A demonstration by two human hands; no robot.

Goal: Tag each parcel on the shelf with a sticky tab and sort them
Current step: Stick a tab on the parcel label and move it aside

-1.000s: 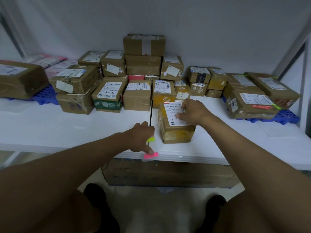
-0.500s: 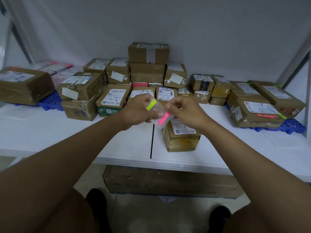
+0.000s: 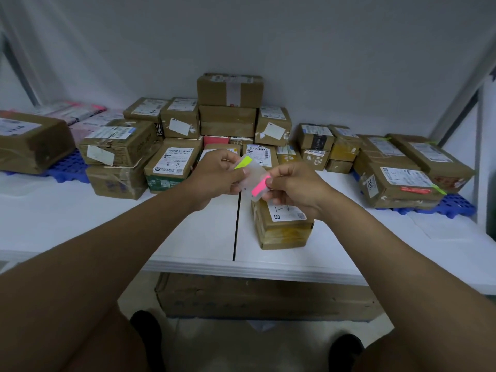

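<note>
Above the front parcel [image 3: 284,224], at the centre of the white shelf [image 3: 80,218], I hold both hands raised together. A second ago my right hand [image 3: 292,186] was pressed on that parcel's label and my left hand [image 3: 214,175] rested at the shelf edge with the tab sheet; both have since lifted and met.

My left hand now grips the clear tab sheet [image 3: 252,181] at its nine o'clock edge, fingers curled round it. A yellow-green tab [image 3: 243,162] shows at its twelve o'clock end. My right thumb and forefinger pinch the pink tab [image 3: 259,186] at the sheet's four o'clock corner.

Assessment: I judge the step in hand to be peeling a pink tab for the front parcel, which lies directly beneath my right wrist and carries no coloured tab that I can see. Its label is partly hidden by my hand.

Holding arrangements:
- Blue pallet [image 3: 456,205] at three o'clock: carries the right-hand stack of parcels [image 3: 402,178]; a red tab and a yellow-green tab show on the front box.
- Blue pallet [image 3: 67,170] at nine o'clock: carries a large brown box [image 3: 32,140], with pink mailers [image 3: 80,114] behind.
- Central stack of parcels [image 3: 228,114] at twelve o'clock: sits straight on the shelf; I see no coloured tabs there.

Most of the sorting appears outstanding.
</note>
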